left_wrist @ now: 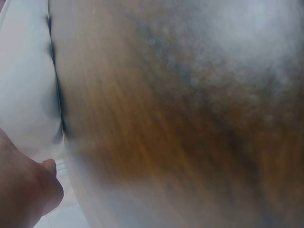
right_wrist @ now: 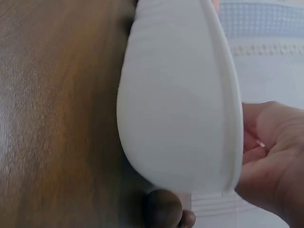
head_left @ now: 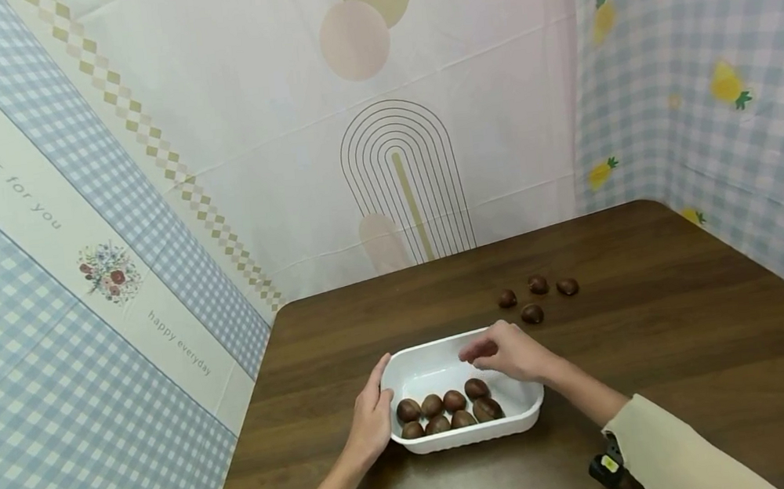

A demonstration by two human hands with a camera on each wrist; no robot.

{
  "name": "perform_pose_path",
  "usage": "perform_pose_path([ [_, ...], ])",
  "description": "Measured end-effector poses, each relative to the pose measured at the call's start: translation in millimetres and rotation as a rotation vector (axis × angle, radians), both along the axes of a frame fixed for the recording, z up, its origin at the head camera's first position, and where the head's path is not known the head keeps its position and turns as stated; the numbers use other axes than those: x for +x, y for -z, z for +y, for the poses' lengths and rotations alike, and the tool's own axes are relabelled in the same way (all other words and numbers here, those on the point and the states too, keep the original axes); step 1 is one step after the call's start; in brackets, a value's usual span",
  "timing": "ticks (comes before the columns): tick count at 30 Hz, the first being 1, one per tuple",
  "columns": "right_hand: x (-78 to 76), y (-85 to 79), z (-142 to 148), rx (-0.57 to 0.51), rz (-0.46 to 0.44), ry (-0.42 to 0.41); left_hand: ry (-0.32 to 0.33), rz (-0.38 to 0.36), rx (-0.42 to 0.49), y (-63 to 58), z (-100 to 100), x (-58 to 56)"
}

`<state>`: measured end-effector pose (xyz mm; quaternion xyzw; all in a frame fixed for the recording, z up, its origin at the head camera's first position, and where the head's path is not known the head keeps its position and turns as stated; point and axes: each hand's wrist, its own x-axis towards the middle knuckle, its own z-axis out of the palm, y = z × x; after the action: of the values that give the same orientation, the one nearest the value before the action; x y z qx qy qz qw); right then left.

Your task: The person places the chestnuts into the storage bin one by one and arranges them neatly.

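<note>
A white rectangular dish stands on the table, with several brown chestnuts gathered along its near side. My left hand grips the dish's left end, thumb over the rim and fingers along the outer wall. Over the right part of the dish hovers my right hand, its fingers loosely bent and no chestnut visible between them. In the right wrist view, the dish's outer wall hides part of that hand. The left wrist view catches only a piece of the left hand beside the dish.
Several loose chestnuts lie on the dark wooden table behind the dish, to the right. Patterned cloths hang around the back and sides of the table. A black band with a small device is on the right wrist.
</note>
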<state>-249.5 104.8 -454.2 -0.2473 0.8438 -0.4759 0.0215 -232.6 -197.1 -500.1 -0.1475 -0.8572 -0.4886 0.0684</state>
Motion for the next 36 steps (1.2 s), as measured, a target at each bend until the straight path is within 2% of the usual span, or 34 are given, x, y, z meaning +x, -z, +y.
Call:
perform_pose_path([
  [4,-3.8,-0.5,14.7,-0.159,-0.029,0.015,0.005,0.007,0.004,0.9,-1.7,-0.7],
  [8,-9.9,0.9,31.8,-0.312,-0.063,0.076,0.008,0.007,0.0,1.4,-3.2,-1.1],
  [15,-22.7,11.3,63.9,-0.439,-0.023,0.244,0.008,0.007,-0.006,1.0,-4.6,-1.1],
  [18,-25.6,19.5,76.1,-0.437,-0.011,0.326,0.011,0.005,-0.006,0.8,-5.1,-1.0],
  [23,-27.6,35.6,88.8,-0.346,-0.012,0.43,0.013,0.0,-0.007,0.6,-5.5,-1.0],
  [29,-31.7,50.6,93.2,-0.269,-0.03,0.473,0.019,0.0,-0.003,0.1,-5.4,-0.5],
  [36,-37.4,58.5,91.2,-0.214,-0.04,0.505,0.024,-0.004,0.005,0.0,-5.2,1.4],
])
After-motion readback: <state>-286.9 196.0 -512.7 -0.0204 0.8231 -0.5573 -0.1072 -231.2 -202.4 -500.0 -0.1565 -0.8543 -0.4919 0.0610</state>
